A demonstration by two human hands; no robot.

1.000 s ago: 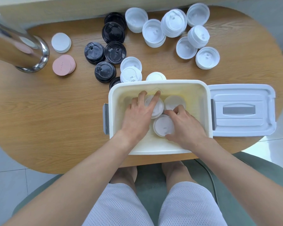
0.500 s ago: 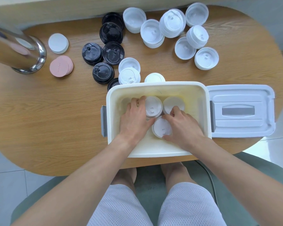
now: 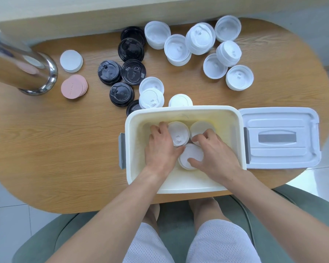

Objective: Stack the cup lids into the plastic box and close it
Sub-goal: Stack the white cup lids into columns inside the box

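- Reaching into the plastic box (image 3: pixel 234 118), both hands sit among 3 white lid stacks at centre frame.
- Box: cream, open, lower centre of frame on the wooden worktop (image 3: pixel 46 149); long axis runs left-right across the frame, grey latches at its left and right ends, near edge overhanging the worktop edge.
- Left hand (image 3: pixel 160 147): fingers curled round the left side of the rear-left lid stack (image 3: pixel 179 133), thumb at its near edge – grasping it. That stack's top lid faces up, sip tab twd the near side.
- Right hand (image 3: pixel 215 154): thumb pressed on top of the near lid stack (image 3: pixel 191 155), fingers bent over twd the rear-right lid stack (image 3: pixel 199 128); grip on the near one looks like a pinch, far side hidden.
- 3 stacks touch each other, in a triangle.
- Box lid (image 3: pixel 277 138): pale grey, lying flat just right of the box, touching its right end, long axis left-right, grey handle recess in the middle.
- Loose white lids (image 3: pixel 198 46): upper centre to upper right, some rim-up, some top-up, several nested; 3 more white ones just behind the box's rear wall.
- Black lids (image 3: pixel 129 63): cluster upper centre-left, tops up.
- Pink discs (image 3: pixel 73 86) and white disc (image 3: pixel 71 60): upper left, beside a shiny metal cylinder (image 3: pixel 17 69).
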